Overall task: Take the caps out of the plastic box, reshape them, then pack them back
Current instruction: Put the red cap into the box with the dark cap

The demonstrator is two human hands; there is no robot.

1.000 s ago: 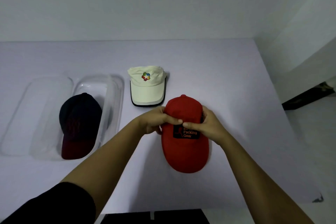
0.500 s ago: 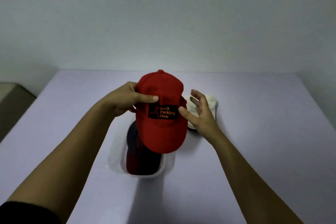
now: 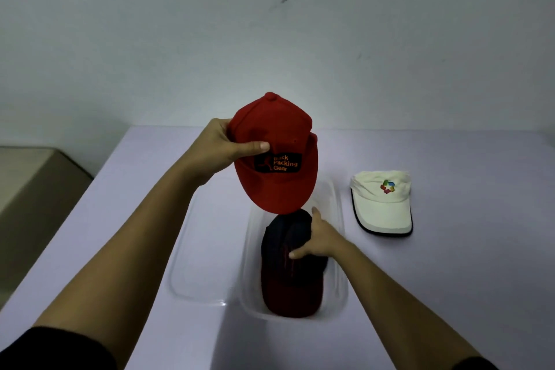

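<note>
Currently left hand (image 3: 214, 150) grips red cap (image 3: 277, 156) directly above plastic box (image 3: 341, 285); right hand (image 3: 319, 239) clasps dark cap (image 3: 292, 276) inside, brims toward wearer.

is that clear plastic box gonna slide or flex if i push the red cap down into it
Probably both, a little. The clear box looks thin-walled and light, so its sides may flex. It sits on a smooth table and might slide. The right hand on the dark cap inside may steady it while the left hand lowers the red cap.

three caps (image 3: 277, 156), one plastic box (image 3: 341, 288), one lid (image 3: 195, 273)
</note>
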